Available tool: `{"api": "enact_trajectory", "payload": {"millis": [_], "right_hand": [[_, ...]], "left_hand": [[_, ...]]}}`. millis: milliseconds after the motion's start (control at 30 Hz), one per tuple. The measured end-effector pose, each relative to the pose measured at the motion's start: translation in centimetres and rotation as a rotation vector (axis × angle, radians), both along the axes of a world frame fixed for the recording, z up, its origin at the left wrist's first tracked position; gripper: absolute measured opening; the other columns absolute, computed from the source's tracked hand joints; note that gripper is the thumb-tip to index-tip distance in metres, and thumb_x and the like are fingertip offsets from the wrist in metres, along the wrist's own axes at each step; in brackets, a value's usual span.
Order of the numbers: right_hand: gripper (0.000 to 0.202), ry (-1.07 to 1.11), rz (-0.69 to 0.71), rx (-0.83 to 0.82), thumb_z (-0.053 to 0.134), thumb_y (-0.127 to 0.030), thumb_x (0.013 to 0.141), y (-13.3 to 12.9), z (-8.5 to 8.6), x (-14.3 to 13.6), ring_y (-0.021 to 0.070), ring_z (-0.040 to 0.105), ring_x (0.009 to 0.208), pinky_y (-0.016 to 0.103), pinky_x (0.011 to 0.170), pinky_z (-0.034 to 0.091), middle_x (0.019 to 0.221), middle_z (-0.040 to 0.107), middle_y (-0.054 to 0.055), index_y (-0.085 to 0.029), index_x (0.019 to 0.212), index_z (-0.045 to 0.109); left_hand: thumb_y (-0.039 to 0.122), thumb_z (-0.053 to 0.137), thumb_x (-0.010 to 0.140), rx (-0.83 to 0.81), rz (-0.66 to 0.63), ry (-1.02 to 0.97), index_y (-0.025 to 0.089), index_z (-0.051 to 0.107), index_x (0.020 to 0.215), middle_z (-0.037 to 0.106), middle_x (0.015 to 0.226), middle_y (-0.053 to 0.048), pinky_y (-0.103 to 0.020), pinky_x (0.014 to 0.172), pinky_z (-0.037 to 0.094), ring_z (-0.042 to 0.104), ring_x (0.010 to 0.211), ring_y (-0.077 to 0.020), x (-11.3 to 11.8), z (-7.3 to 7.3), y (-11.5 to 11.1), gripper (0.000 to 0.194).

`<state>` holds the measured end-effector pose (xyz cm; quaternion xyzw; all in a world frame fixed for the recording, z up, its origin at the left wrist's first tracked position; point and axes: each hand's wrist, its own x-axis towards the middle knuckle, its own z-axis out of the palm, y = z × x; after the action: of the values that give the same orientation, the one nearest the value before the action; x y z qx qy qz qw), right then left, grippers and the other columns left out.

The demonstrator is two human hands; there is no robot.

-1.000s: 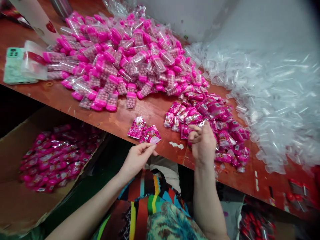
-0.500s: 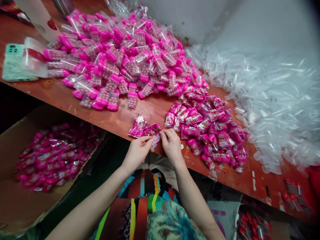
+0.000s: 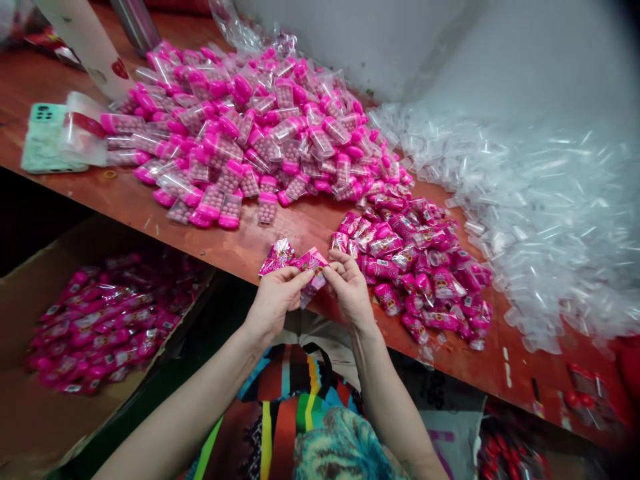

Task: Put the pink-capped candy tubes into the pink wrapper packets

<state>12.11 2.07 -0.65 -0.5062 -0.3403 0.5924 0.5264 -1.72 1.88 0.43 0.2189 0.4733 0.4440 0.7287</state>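
Observation:
A pink printed wrapper (image 3: 313,261) is pinched between my two hands near the table's front edge. My left hand (image 3: 277,297) grips its left side, thumb on top. On its right side my right hand (image 3: 347,283) has thumb and fingers closed. Just behind my left fingers lie more pink wrappers (image 3: 276,256). To the right is a pile of pink wrapped packs (image 3: 425,257). Behind, a large heap of clear tubes with pink caps and small pink balls (image 3: 265,127) covers the table.
Empty clear tubes (image 3: 540,200) are heaped at the right. A phone (image 3: 47,143) lies at the left beside a clear roll. Below the table's left edge stands a carton (image 3: 25,300) of wrapped packs. Red-capped items (image 3: 580,399) sit at the far right.
The wrapper has been raised and now shows its printed face between my hands. My fingers have shifted on it. The view has shifted slightly.

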Motion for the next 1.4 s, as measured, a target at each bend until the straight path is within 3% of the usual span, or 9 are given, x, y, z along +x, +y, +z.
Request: {"api": "enact_trajectory", "payload": {"millis": [300, 533, 667, 833, 900, 1000, 1167, 1300, 1400], "right_hand": [[0.016, -0.388, 0.008, 0.244, 0.052, -0.027, 0.091, 0.5, 0.2, -3.0, 0.0173, 0.060, 0.093, 0.031, 0.084, 0.048, 0.100, 0.064, 0.004, -0.023, 0.104, 0.059], [0.023, -0.630, 0.269, 0.494, 0.044, -0.026, 0.094, 3.7, 0.7, -5.7, 0.0193, 0.064, 0.086, 0.031, 0.078, 0.047, 0.096, 0.069, 0.005, -0.025, 0.107, 0.063], [0.032, -0.712, 0.323, 0.365, 0.041, -0.040, 0.097, 7.6, 0.6, -6.9, 0.0182, 0.062, 0.069, 0.030, 0.068, 0.046, 0.081, 0.068, 0.003, -0.023, 0.119, 0.057], [0.056, -1.101, 0.237, 0.129, 0.049, -0.062, 0.087, 12.0, 0.6, -10.1, 0.0295, 0.066, 0.092, 0.039, 0.079, 0.047, 0.098, 0.070, 0.016, -0.015, 0.117, 0.050], [0.066, -1.213, 0.261, 0.104, 0.054, -0.062, 0.084, 12.8, 0.6, -11.5, 0.0334, 0.065, 0.100, 0.042, 0.082, 0.047, 0.110, 0.066, 0.022, -0.013, 0.125, 0.042], [0.056, -1.259, 0.305, 0.119, 0.056, -0.048, 0.087, 13.2, 0.4, -12.2, 0.0330, 0.063, 0.104, 0.043, 0.084, 0.047, 0.117, 0.063, 0.022, -0.012, 0.127, 0.039], [0.043, -0.877, 0.244, 0.187, 0.054, -0.038, 0.088, 11.5, 0.9, -9.3, 0.0225, 0.063, 0.087, 0.035, 0.079, 0.048, 0.100, 0.067, 0.010, -0.016, 0.125, 0.049], [0.034, -0.191, 0.308, 0.121, 0.044, -0.046, 0.093, 7.0, 1.8, -6.8, 0.0111, 0.051, 0.057, 0.025, 0.055, 0.043, 0.081, 0.065, 0.003, -0.019, 0.106, 0.061], [0.031, -0.002, 0.221, 0.058, 0.049, -0.045, 0.092, 3.4, 1.6, -6.6, 0.0096, 0.046, 0.051, 0.023, 0.048, 0.038, 0.073, 0.062, 0.000, -0.021, 0.109, 0.059]], "left_hand": [[0.036, 0.080, 0.067, -0.009, 0.168, -0.038, 0.014, 0.052, 0.059, 0.033, 0.041, 0.010, -0.018, 0.037, 0.018, 0.026, 0.035, -0.0012, -0.6, 0.7, 0.5, 0.036], [0.031, 0.082, 0.065, -0.011, 0.215, -0.117, 0.011, 0.059, 0.067, 0.038, 0.048, 0.009, -0.016, 0.038, 0.018, 0.027, 0.038, -0.0003, -4.5, 1.1, 2.2, 0.031], [0.025, 0.087, 0.056, -0.018, 0.439, -0.076, 0.011, 0.054, 0.061, 0.040, 0.053, 0.008, -0.015, 0.037, 0.020, 0.030, 0.040, 0.0009, -6.9, 0.9, 3.1, 0.036], [0.020, 0.089, 0.050, -0.028, 0.568, -0.065, 0.013, 0.050, 0.057, 0.040, 0.052, 0.009, -0.016, 0.036, 0.022, 0.032, 0.039, 0.0002, -8.2, 0.8, 3.5, 0.041], [0.020, 0.090, 0.050, -0.022, 0.597, -0.065, 0.013, 0.048, 0.056, 0.039, 0.051, 0.010, -0.016, 0.036, 0.023, 0.032, 0.039, 0.0001, -8.2, 0.8, 3.6, 0.042], [0.020, 0.090, 0.050, -0.017, 0.631, -0.090, 0.013, 0.048, 0.056, 0.040, 0.051, 0.010, -0.015, 0.036, 0.023, 0.033, 0.039, 0.0002, -8.1, 0.7, 3.7, 0.043], [0.018, 0.088, 0.053, -0.058, 0.655, -0.177, 0.015, 0.045, 0.056, 0.041, 0.051, 0.010, -0.015, 0.035, 0.023, 0.032, 0.038, 0.0004, -7.8, 0.8, 3.8, 0.044], [0.017, 0.085, 0.061, -0.080, 0.620, -0.254, 0.015, 0.046, 0.058, 0.042, 0.051, 0.009, -0.015, 0.034, 0.024, 0.031, 0.037, 0.0003, -7.1, 0.7, 3.8, 0.039], [0.017, 0.081, 0.067, -0.090, 0.574, -0.313, 0.015, 0.049, 0.061, 0.044, 0.052, 0.008, -0.015, 0.034, 0.025, 0.032, 0.037, 0.0001, -6.0, 0.5, 3.7, 0.032]]}}
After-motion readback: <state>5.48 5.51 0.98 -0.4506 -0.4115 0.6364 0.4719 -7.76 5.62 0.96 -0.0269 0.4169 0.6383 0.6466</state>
